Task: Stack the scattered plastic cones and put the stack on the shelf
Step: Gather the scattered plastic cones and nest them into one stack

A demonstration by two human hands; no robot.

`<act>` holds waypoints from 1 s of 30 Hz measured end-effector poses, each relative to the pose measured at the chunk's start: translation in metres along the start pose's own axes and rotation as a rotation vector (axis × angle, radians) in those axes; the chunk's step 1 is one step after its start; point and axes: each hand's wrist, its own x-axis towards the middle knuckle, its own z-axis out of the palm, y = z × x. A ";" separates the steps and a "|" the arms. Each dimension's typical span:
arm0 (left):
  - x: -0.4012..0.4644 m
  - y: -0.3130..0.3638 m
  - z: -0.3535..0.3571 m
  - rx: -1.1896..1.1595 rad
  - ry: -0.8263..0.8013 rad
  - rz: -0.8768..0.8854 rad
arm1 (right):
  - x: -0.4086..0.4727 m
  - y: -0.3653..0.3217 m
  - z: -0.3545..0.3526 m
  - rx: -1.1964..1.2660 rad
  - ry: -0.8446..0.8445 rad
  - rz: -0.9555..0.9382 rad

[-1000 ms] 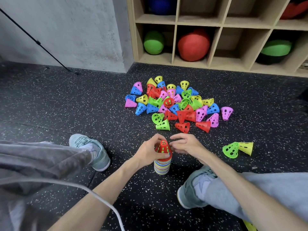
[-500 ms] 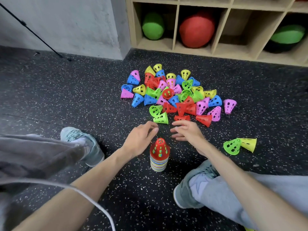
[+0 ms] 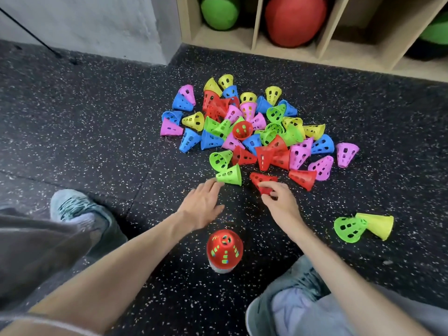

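Both forearms reach forward and slightly inward over the speckled black floor, bare from the elbow down. The left hand is stretched out flat with its fingers spread and extended, holding nothing; its fingertips are right at the narrow end of a green cone lying on its side, though contact cannot be told for sure. The right hand is curled, thumb and fingers pinched on a red cone that lies on its side at the near edge of the pile. The pile of scattered cones, red, green, blue, yellow and pink, sits on the floor just beyond both hands, in front of the wooden shelf. The stack of cones, topped by a red one, stands upright on the floor between the two forearms, apart from either hand. A green and yellow cone pair lies well off to the right. Two grey-green shoes flank the stack.
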 end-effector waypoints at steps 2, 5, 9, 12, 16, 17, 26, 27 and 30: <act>0.016 -0.002 0.003 -0.024 0.021 0.010 | 0.014 0.004 0.005 -0.022 -0.021 0.003; 0.039 -0.003 0.009 -0.068 0.055 0.021 | 0.032 0.012 0.017 -0.020 -0.008 0.024; 0.063 -0.004 0.020 -0.082 0.050 0.035 | 0.050 0.018 0.028 0.000 0.100 0.072; 0.076 -0.005 0.029 -0.138 0.082 0.018 | 0.060 0.024 0.031 0.023 0.129 0.110; 0.085 -0.006 0.029 -0.199 0.154 0.012 | 0.065 0.030 0.032 0.014 0.133 0.134; 0.087 -0.006 0.029 -0.199 0.159 0.019 | 0.065 0.031 0.033 0.021 0.140 0.131; 0.076 -0.008 0.034 -0.191 0.048 0.013 | 0.060 0.028 0.030 0.171 0.204 0.163; 0.074 -0.009 0.036 -0.188 0.036 0.001 | 0.058 0.029 0.031 0.166 0.190 0.171; 0.067 -0.012 0.035 -0.195 0.015 -0.038 | 0.054 0.027 0.033 0.116 0.157 0.175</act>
